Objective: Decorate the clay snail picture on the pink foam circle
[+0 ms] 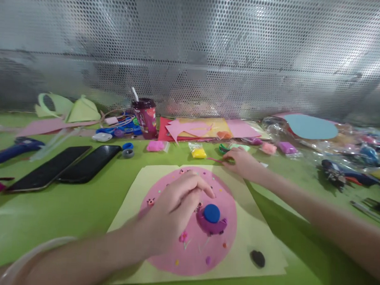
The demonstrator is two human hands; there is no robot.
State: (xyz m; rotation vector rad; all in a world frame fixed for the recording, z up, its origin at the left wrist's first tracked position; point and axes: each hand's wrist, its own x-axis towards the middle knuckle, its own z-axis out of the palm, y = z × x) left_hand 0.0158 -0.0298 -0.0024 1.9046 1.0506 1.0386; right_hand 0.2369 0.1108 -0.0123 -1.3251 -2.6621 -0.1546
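My left hand (177, 206) hovers over a pink paper circle (161, 258) on pale yellow sheets (252, 228). Its fingers are loosely bent and apart, with nothing visible in them. Just right of it, a purple clay shape (202, 224) lies on the circle under a round blue cap (211, 213). Small clay pieces dot the circle, including a pink flower (183, 236); my left hand hides some of it. My right hand (239, 161) reaches to the back edge of the sheets, its fingertips closed on a thin pink stick (214, 160). Green clay packets (223, 148) lie by these fingertips.
Two black phones (89, 166) lie left, near blue and grey rings (127, 153). Along the back are a purple cup (147, 120) with a straw, coloured paper (203, 129), yellow clay (198, 152) and pink clay (155, 146). A dark oval piece (258, 258) rests front right.
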